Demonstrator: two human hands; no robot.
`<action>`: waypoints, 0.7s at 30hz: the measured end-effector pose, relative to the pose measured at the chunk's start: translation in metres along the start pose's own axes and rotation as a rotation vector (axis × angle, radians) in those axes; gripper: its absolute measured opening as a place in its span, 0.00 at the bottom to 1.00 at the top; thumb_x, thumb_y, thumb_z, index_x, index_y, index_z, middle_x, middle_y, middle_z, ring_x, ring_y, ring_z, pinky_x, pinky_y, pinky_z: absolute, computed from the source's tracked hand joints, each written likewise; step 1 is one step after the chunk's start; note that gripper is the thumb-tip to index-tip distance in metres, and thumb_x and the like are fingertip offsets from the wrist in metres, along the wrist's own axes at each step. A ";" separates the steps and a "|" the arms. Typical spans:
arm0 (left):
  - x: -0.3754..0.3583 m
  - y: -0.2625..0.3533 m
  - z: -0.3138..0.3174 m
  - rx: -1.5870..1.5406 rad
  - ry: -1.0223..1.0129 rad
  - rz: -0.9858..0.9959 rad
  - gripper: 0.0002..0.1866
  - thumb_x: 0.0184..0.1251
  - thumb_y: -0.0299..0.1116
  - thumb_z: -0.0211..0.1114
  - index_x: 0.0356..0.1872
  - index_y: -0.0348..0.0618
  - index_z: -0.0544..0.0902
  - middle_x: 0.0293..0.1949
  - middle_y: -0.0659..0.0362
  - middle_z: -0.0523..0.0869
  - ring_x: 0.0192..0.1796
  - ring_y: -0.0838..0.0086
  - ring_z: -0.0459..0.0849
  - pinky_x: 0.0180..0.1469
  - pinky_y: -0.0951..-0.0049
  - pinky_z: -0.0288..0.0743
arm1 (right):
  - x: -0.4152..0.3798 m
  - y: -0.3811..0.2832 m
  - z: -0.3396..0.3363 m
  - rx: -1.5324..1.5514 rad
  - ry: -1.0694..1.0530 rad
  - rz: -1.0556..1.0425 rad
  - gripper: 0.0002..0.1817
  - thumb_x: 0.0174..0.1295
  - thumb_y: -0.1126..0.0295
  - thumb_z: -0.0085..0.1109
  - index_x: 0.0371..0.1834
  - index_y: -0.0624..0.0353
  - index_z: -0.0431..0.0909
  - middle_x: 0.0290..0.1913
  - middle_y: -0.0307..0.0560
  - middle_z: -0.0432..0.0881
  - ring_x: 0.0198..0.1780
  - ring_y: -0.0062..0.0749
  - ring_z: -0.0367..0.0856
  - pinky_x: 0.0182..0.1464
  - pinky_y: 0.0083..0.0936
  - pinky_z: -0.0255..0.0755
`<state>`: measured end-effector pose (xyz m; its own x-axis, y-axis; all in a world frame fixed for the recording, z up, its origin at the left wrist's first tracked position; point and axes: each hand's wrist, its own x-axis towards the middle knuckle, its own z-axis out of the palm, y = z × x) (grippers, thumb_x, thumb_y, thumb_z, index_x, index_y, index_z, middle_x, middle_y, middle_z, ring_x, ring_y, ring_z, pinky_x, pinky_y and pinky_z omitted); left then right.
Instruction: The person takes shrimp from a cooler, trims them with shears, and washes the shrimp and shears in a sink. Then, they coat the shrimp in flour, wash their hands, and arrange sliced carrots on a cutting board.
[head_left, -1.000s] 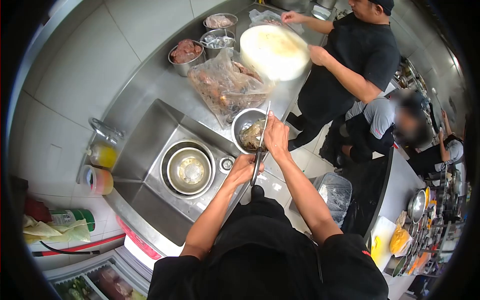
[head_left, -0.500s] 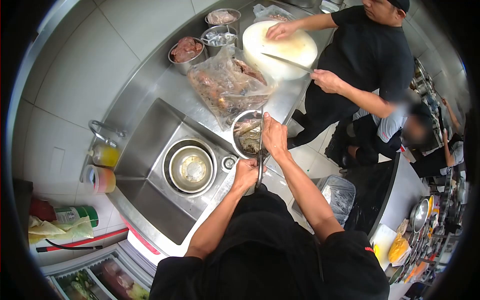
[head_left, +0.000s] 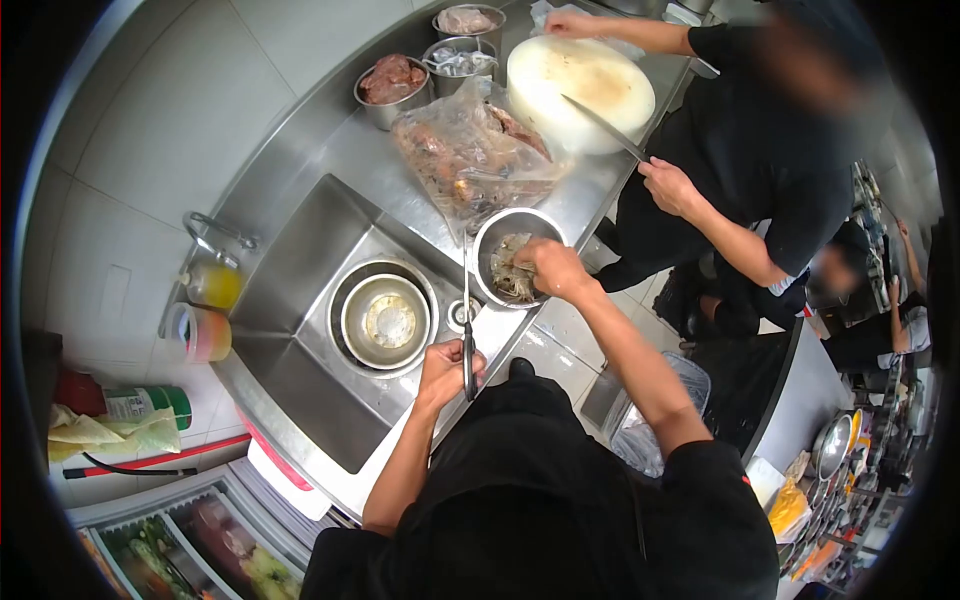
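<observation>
My left hand (head_left: 446, 373) is closed round the black handle of a knife (head_left: 468, 345). Its blade stands edge-on to me, pointing away over the sink's right rim. Just right of the blade is a round metal bowl (head_left: 481, 284) with grey raw shrimp (head_left: 511, 281) inside. My right hand (head_left: 557, 268) reaches over the bowl's right rim, its bent fingers gripping among the shrimp; the fingertips are partly hidden. Beyond the bowl lies a clear plastic bag (head_left: 470, 160) of reddish-brown food.
Nested metal bowls (head_left: 388, 322) sit in the sink (head_left: 300, 330). Metal pots, one with red meat (head_left: 391, 80), stand behind. At a round white chopping block (head_left: 575, 70), a co-worker's hand (head_left: 672, 187) holds another knife (head_left: 605, 128). A plastic bin (head_left: 655, 410) stands at right.
My right hand has left the knife and gone into the bowl among the shrimp. My left hand has moved left with the knife. The co-worker's far hand has shifted off the block's middle.
</observation>
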<state>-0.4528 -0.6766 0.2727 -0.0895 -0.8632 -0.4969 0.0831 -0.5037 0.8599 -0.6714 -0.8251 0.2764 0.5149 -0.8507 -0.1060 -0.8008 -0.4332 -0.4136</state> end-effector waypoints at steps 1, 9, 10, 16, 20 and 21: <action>-0.005 0.000 -0.003 -0.007 -0.002 0.018 0.07 0.46 0.28 0.64 0.24 0.34 0.79 0.19 0.59 0.80 0.18 0.80 0.77 0.21 0.80 0.70 | 0.000 0.005 0.010 -0.055 0.010 -0.162 0.26 0.38 0.81 0.57 0.44 0.45 0.80 0.46 0.41 0.77 0.52 0.44 0.73 0.48 0.36 0.73; -0.027 -0.019 -0.026 -0.079 0.014 0.008 0.08 0.49 0.28 0.65 0.26 0.33 0.79 0.20 0.57 0.80 0.19 0.77 0.78 0.23 0.77 0.73 | 0.013 0.011 0.024 -0.214 -0.241 -0.340 0.21 0.45 0.77 0.59 0.45 0.45 0.79 0.48 0.43 0.68 0.53 0.42 0.69 0.48 0.36 0.72; -0.030 -0.022 -0.028 -0.096 0.025 -0.002 0.08 0.49 0.29 0.66 0.27 0.33 0.80 0.21 0.57 0.80 0.20 0.78 0.78 0.23 0.77 0.74 | 0.015 0.012 0.025 -0.216 -0.244 -0.348 0.21 0.45 0.77 0.59 0.45 0.45 0.79 0.48 0.43 0.68 0.53 0.42 0.69 0.48 0.36 0.72; -0.045 -0.034 -0.042 -0.134 0.037 0.009 0.10 0.50 0.30 0.67 0.28 0.33 0.80 0.23 0.58 0.81 0.23 0.78 0.80 0.24 0.78 0.75 | 0.019 0.024 0.028 0.199 0.020 -0.262 0.17 0.53 0.70 0.62 0.46 0.62 0.73 0.47 0.53 0.67 0.52 0.47 0.67 0.56 0.34 0.63; -0.056 -0.029 -0.048 -0.127 -0.004 0.019 0.10 0.51 0.30 0.67 0.29 0.33 0.80 0.23 0.58 0.81 0.23 0.78 0.80 0.24 0.78 0.76 | 0.004 0.003 -0.016 0.930 0.020 0.093 0.17 0.64 0.63 0.53 0.51 0.62 0.71 0.50 0.46 0.74 0.54 0.35 0.68 0.55 0.32 0.62; -0.058 -0.026 -0.049 -0.113 -0.007 0.010 0.09 0.51 0.30 0.67 0.29 0.33 0.80 0.23 0.58 0.81 0.23 0.78 0.80 0.24 0.78 0.76 | -0.006 -0.002 -0.033 1.019 -0.034 0.179 0.18 0.68 0.58 0.47 0.54 0.58 0.71 0.52 0.41 0.75 0.53 0.28 0.69 0.52 0.28 0.63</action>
<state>-0.4011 -0.6151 0.2739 -0.0946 -0.8681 -0.4874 0.1953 -0.4962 0.8459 -0.6830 -0.8291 0.3071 0.4349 -0.8622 -0.2597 -0.2351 0.1697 -0.9570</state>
